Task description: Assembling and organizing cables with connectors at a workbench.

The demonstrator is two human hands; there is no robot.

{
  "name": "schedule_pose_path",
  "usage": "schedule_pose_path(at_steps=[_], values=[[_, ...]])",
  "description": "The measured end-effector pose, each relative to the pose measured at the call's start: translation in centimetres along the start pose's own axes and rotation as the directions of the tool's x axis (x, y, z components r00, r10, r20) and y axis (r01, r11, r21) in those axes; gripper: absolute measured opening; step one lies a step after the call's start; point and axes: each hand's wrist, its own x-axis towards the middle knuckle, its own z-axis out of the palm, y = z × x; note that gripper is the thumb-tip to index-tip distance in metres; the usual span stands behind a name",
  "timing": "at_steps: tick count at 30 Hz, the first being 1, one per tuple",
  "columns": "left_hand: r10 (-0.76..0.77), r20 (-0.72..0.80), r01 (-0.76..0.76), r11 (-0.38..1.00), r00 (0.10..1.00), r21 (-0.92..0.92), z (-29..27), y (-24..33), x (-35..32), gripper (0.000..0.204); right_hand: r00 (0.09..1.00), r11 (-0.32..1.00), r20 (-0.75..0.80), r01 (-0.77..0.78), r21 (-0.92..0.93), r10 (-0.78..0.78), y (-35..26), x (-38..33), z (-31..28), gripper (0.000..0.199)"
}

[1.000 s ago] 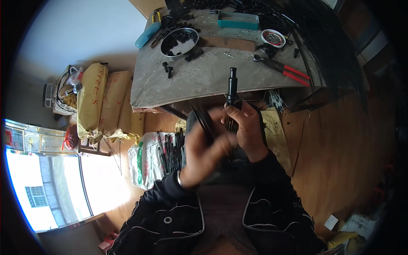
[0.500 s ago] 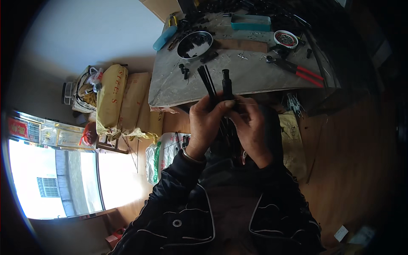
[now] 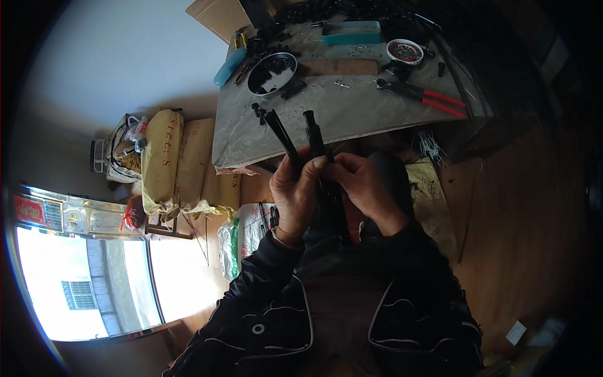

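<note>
Hands (image 3: 333,188) risen — black rods (image 3: 295,141) gripped (both), higher

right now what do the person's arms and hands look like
Both hands, left hand and right hand, are bare, no gloves. The arms wear a dark, slightly shiny jacket with thin pale piping in curved lines; a thin band shows at the left wrist.

The near half of the grey sheet-covered bench (image 3: 352,119) lies bare beyond the fingers (image 3: 314,166). Farther back stand a round black dish (image 3: 271,72), red-handled pliers (image 3: 427,95), a teal tray (image 3: 352,32) and a small white bowl (image 3: 405,51).
</note>
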Motion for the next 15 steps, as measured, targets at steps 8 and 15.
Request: schedule_pose_path(at_steps=[8, 15], values=[[-0.096, -0.066, 0.076, 0.964, 0.993, -0.253, 0.1, -0.7, 0.0, 0.028, 0.975, 0.984, -0.149, 0.155, -0.086, -0.167, 1.0, -0.4, 1.4, 0.021], [-0.149, -0.076, 0.127, 0.962, 0.986, -0.240, 0.2, -0.3, -0.1, 0.028, 0.966, 0.987, -0.205, 0.158, -0.015, -0.158, 1.2, -0.7, 1.8, 0.016]])
